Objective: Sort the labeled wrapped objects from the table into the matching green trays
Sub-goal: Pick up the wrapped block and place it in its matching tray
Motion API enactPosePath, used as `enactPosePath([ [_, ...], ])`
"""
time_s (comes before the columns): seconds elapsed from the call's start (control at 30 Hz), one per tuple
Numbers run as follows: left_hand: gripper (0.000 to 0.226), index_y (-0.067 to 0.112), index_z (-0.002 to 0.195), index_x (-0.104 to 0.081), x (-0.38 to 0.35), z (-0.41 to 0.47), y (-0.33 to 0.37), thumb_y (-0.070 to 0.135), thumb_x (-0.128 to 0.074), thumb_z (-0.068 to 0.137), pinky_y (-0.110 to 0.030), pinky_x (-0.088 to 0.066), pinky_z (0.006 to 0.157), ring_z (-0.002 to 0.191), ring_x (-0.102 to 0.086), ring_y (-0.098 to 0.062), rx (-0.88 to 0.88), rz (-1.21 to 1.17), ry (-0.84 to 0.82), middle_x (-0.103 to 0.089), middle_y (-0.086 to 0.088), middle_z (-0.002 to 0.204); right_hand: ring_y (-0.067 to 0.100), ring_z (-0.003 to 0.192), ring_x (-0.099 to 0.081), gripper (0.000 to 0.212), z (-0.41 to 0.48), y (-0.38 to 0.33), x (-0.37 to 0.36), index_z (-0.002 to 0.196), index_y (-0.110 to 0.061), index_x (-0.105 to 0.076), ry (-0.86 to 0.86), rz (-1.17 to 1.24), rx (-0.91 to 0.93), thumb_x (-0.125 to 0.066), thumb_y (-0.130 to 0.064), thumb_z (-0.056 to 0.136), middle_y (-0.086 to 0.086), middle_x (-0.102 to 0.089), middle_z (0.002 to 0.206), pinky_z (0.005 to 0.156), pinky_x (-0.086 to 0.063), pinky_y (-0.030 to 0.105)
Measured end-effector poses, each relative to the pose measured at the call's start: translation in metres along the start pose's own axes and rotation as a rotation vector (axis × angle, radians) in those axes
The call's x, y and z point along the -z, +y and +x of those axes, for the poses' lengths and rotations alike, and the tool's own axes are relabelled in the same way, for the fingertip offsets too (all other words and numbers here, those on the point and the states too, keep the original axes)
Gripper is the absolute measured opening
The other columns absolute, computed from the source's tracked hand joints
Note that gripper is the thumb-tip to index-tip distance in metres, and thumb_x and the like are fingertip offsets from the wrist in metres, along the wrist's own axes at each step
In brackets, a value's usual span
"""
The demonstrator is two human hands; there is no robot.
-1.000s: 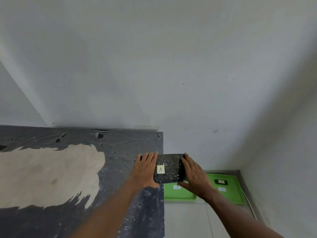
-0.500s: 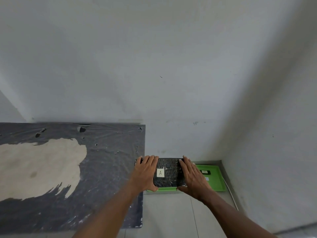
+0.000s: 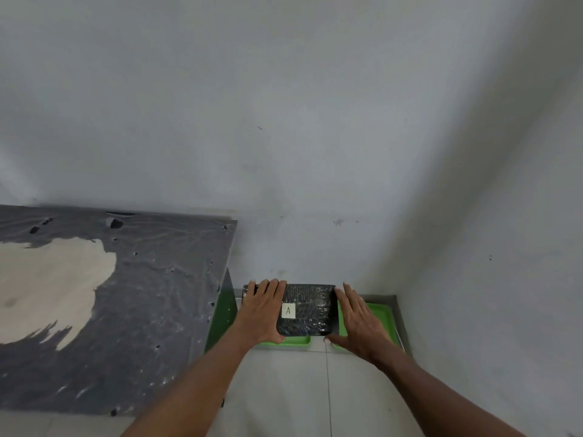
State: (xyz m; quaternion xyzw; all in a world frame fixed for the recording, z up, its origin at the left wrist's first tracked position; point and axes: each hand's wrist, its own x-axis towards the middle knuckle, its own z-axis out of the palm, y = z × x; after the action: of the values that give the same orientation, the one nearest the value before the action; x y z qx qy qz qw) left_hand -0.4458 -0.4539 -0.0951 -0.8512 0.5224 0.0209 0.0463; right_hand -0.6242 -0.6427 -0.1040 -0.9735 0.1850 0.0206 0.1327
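Observation:
A flat black wrapped object [image 3: 310, 309] with a white label marked "A" is held between both hands above the floor. My left hand [image 3: 263, 310] grips its left end and my right hand [image 3: 358, 323] presses its right end. Below it lie two green trays on the floor: the left tray [image 3: 296, 341] shows only its near rim, and the right tray [image 3: 380, 316] shows its far right part. The object hovers mostly over the left tray. What lies inside the trays is hidden by the object and my hands.
A table [image 3: 132, 310] covered in worn dark plastic stands at the left, its right edge next to the trays. A green panel [image 3: 222, 320] hangs below that edge. White walls meet in a corner behind the trays. Tiled floor [image 3: 315, 389] lies near me.
Both hands carried the "A" object rightward off the table and down over the green trays. The small dark item and white labels seen in the trays earlier are now covered.

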Motion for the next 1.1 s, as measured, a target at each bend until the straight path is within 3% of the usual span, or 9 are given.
enactPosePath([
  [0.13, 0.137, 0.013, 0.154, 0.002, -0.019, 0.013, 0.016, 0.068, -0.076, 0.056, -0.06, -0.023, 0.117, 0.128, -0.038, -0.034, 0.103, -0.037, -0.081, -0.034, -0.012, 0.14, 0.027, 0.151, -0.003, 0.111, 0.004, 0.038, -0.012, 0.152, -0.015, 0.005, -0.046, 0.038, -0.053, -0.063, -0.065, 0.079, 0.013, 0.006, 0.163, 0.119, -0.016, 0.036],
  [0.23, 0.132, 0.016, 0.153, -0.007, -0.041, 0.029, 0.015, 0.064, -0.078, 0.053, -0.062, -0.017, 0.118, 0.13, -0.036, -0.034, 0.128, -0.05, -0.12, -0.035, -0.013, 0.142, 0.029, 0.15, -0.008, 0.113, 0.012, 0.059, -0.031, 0.152, -0.018, 0.005, -0.089, 0.058, -0.073, -0.064, -0.066, 0.077, 0.014, 0.008, 0.163, 0.118, -0.023, 0.04],
  [0.4, 0.125, 0.016, 0.152, -0.012, -0.101, 0.067, 0.008, 0.06, -0.079, 0.056, -0.065, -0.013, 0.119, 0.133, -0.033, -0.034, 0.108, -0.065, -0.15, -0.033, -0.012, 0.142, 0.03, 0.15, -0.01, 0.106, 0.038, 0.087, -0.098, 0.152, -0.017, 0.001, -0.12, 0.07, -0.093, -0.063, -0.062, 0.081, 0.016, 0.001, 0.163, 0.118, -0.021, 0.039],
  [0.7, 0.119, 0.014, 0.153, -0.01, -0.298, 0.148, 0.001, 0.041, -0.082, 0.063, -0.069, -0.011, 0.118, 0.145, -0.019, -0.039, 0.124, -0.116, -0.123, -0.028, -0.015, 0.149, 0.032, 0.149, -0.013, 0.095, 0.106, 0.14, -0.297, 0.152, -0.013, -0.004, -0.131, 0.04, -0.066, -0.059, -0.056, 0.087, 0.02, -0.007, 0.162, 0.12, -0.021, 0.039],
  [0.9, 0.127, 0.016, 0.154, -0.006, -0.446, 0.193, -0.001, 0.043, -0.086, 0.059, -0.068, -0.01, 0.119, 0.148, -0.015, -0.041, 0.135, -0.077, -0.118, -0.026, -0.016, 0.151, 0.032, 0.148, -0.016, 0.09, 0.149, 0.17, -0.445, 0.151, -0.012, -0.007, -0.112, 0.058, -0.057, -0.059, -0.052, 0.089, 0.02, -0.013, 0.16, 0.119, -0.027, 0.041],
  [1.1, 0.128, 0.014, 0.154, -0.005, -0.539, 0.215, -0.005, 0.045, -0.087, 0.06, -0.067, -0.01, 0.119, 0.147, -0.016, -0.042, 0.155, -0.041, -0.079, -0.025, -0.018, 0.152, 0.031, 0.148, -0.016, 0.086, 0.166, 0.193, -0.544, 0.151, -0.011, -0.007, -0.103, 0.075, -0.064, -0.057, -0.047, 0.092, 0.02, -0.014, 0.16, 0.117, -0.029, 0.041],
])
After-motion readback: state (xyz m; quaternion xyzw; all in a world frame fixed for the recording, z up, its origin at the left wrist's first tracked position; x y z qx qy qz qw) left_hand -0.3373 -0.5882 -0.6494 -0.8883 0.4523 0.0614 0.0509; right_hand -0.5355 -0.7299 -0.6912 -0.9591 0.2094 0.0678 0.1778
